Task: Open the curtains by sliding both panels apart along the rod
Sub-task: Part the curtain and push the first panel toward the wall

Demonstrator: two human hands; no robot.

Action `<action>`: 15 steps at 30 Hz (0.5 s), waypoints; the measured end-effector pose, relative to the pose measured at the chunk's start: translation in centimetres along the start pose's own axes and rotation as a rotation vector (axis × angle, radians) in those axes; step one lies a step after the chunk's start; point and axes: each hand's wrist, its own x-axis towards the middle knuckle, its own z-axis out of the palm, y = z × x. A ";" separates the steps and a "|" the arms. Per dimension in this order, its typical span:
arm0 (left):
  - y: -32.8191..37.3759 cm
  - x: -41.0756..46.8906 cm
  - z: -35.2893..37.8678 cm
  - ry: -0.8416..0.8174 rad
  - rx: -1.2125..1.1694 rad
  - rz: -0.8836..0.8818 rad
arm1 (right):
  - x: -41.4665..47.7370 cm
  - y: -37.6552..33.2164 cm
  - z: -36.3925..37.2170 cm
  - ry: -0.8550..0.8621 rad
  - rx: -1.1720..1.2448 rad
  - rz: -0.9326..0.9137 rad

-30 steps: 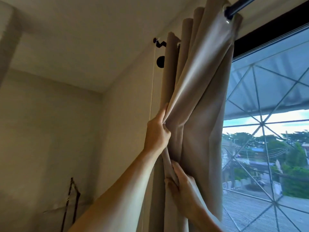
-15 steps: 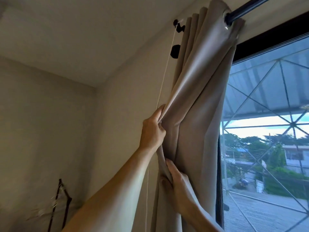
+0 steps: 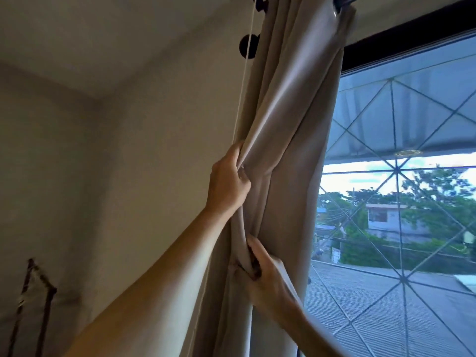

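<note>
The beige curtain panel [image 3: 291, 130] hangs bunched into tight folds at the left end of the dark rod [image 3: 343, 1], hard against the wall, with the window [image 3: 401, 207] bare to its right. Both hands are clenched on the cloth: the left hand [image 3: 228, 182] pinches a fold high up on the wall side, and the right hand [image 3: 262, 273] has a fistful lower down, fingers buried in the pleats.

The panel looks about as far over as it can go, so the risk I see is pulling too hard. A downward or sideways tug with two fists could strain the eyelets, or jar the rod on its bracket [image 3: 69, 46]. The thin white cord [image 3: 243, 81] runs down the wall just beside the left hand and could get caught up in the grip. Let go carelessly and the folds may spring back across the glass. The second panel is out of view, so I cannot tell how it stands.
</note>
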 end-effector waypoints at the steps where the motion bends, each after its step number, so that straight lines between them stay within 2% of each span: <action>1: 0.4 -0.2 0.1 0.011 -0.029 -0.006 | -0.6 0.1 -0.5 0.001 0.006 -0.007; 5: 2.6 -1.2 0.8 0.034 -0.152 -0.112 | -3.0 0.3 -3.8 0.069 0.016 -0.005; 8: 4.7 -2.2 1.2 0.057 -0.239 -0.183 | -4.9 0.1 -7.8 0.131 -0.113 0.018; 15: 12.3 -4.4 3.1 0.103 -0.296 0.002 | -10.8 -1.1 -20.1 0.300 -0.580 0.038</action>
